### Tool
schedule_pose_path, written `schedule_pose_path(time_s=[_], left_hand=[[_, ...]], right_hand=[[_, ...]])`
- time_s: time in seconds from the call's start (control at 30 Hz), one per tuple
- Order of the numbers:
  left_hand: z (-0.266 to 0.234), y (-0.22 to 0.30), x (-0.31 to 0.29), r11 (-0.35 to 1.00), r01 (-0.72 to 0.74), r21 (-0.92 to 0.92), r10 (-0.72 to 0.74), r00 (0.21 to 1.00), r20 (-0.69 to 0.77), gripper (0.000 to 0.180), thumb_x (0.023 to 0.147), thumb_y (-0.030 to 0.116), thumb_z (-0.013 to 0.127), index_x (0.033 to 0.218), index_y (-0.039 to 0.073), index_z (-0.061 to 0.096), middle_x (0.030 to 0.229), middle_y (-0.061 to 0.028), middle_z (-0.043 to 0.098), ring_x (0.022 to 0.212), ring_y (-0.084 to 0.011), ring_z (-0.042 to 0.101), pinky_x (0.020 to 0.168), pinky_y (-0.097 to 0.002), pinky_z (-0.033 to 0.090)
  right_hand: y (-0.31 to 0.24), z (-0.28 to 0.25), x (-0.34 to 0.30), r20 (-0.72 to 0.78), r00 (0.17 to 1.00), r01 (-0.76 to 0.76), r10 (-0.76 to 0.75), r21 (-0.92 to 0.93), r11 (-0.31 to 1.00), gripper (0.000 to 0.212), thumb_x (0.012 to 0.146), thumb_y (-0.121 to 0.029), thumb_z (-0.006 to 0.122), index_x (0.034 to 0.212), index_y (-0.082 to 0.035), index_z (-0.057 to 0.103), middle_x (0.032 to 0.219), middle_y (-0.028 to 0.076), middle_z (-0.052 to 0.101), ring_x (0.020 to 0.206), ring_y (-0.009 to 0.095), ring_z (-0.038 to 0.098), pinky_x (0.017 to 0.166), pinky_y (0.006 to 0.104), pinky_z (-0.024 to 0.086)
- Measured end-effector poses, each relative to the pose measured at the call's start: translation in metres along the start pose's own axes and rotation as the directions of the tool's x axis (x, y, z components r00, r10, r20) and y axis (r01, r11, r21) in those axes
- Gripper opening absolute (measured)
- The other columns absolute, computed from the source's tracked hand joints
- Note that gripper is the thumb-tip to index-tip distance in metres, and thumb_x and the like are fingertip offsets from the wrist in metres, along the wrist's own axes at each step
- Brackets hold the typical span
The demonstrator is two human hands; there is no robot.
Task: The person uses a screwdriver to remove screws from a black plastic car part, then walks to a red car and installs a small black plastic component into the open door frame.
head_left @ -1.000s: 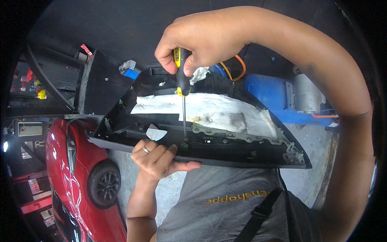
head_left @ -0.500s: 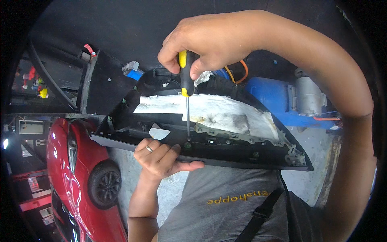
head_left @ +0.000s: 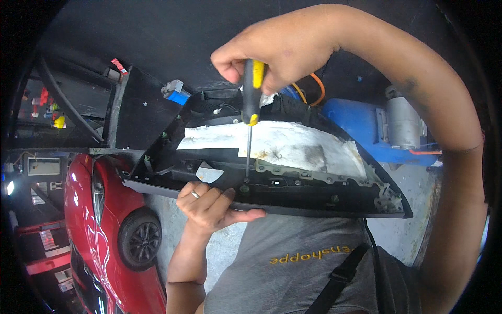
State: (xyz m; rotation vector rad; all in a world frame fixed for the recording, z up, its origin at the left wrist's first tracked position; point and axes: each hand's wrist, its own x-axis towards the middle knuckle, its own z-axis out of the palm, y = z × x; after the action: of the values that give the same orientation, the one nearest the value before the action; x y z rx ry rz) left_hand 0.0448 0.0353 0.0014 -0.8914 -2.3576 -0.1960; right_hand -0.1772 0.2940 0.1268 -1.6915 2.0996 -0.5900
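Since the earlier frame, the screwdriver (head_left: 251,99) is turned in the right hand (head_left: 280,55); its yellow stripe, formerly left, now shows on the right side. Writing: yellow lettering (head_left: 306,256), inverted as seen, on the grey shirt (head_left: 251,288). Right fingers: clamped on the handle, thumb opposed. Shaft points down, tip at the black panel (head_left: 293,203) near its lower edge. Panel spans in front of the torso, white sheet (head_left: 293,138) on its inner face. Left hand (head_left: 209,209): fingers bent over the lower edge, gripping; thumb extended along it.
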Motion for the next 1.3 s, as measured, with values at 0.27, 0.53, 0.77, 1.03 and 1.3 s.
schedule_pose_path(time_s=[0.27,0.53,0.77,1.03,1.3], left_hand=[[0.002,-0.002,0.001,1.0,0.001,-0.008,-0.001,1.0,0.026,0.067,0.062,0.076,0.088,0.058,0.014,0.063,0.053,0.0086,0.05,0.047,-0.0102,0.043,0.053,-0.0256,0.033],[0.0,0.0,-0.004,1.0,0.011,-0.003,-0.011,1.0,0.015,0.067,0.061,0.077,0.087,0.06,0.014,0.065,0.053,0.0084,0.05,0.048,-0.0103,0.044,0.054,-0.0258,0.034],[-0.001,0.001,-0.005,1.0,0.013,-0.003,-0.013,1.0,0.02,0.067,0.06,0.077,0.087,0.062,0.013,0.066,0.054,0.0085,0.05,0.049,-0.0107,0.044,0.054,-0.0258,0.035],[0.001,-0.001,0.003,0.999,0.021,-0.024,-0.02,0.999,0.032,0.067,0.06,0.076,0.088,0.06,0.013,0.066,0.053,0.0082,0.049,0.048,-0.0102,0.043,0.053,-0.0261,0.033],[0.001,0.001,0.001,1.0,-0.006,0.02,0.006,1.0,0.014,0.067,0.061,0.077,0.087,0.061,0.013,0.066,0.055,0.0083,0.053,0.05,-0.0112,0.045,0.056,-0.0256,0.034]], right_hand=[[0.008,0.01,0.011,-0.032,0.992,-0.12,0.12,0.027,0.992,0.032,0.096,-0.03,0.072,0.092,0.001,0.068,0.086,0.013,0.069,0.081,0.025,0.067,0.071,0.0425,0.05],[-0.003,0.015,0.008,-0.097,0.974,-0.195,0.206,0.113,0.974,0.025,0.093,-0.023,0.077,0.092,0.0,0.068,0.084,0.014,0.069,0.082,0.027,0.069,0.071,0.0426,0.051],[-0.001,0.024,0.024,-0.245,0.968,0.036,-0.063,-0.113,0.993,0.019,0.089,-0.013,0.08,0.096,0.001,0.068,0.086,0.015,0.071,0.087,0.032,0.071,0.077,0.0446,0.053],[-0.03,0.003,0.039,0.061,0.868,-0.451,0.493,-0.321,0.833,0.035,0.1,-0.033,0.07,0.094,0.001,0.069,0.086,0.017,0.072,0.084,0.032,0.072,0.076,0.0447,0.053],[-0.065,-0.015,0.015,0.078,0.936,-0.344,0.342,0.017,0.939,0.015,0.092,-0.007,0.071,0.1,0.002,0.062,0.09,0.018,0.069,0.083,0.031,0.066,0.075,0.0447,0.05]])
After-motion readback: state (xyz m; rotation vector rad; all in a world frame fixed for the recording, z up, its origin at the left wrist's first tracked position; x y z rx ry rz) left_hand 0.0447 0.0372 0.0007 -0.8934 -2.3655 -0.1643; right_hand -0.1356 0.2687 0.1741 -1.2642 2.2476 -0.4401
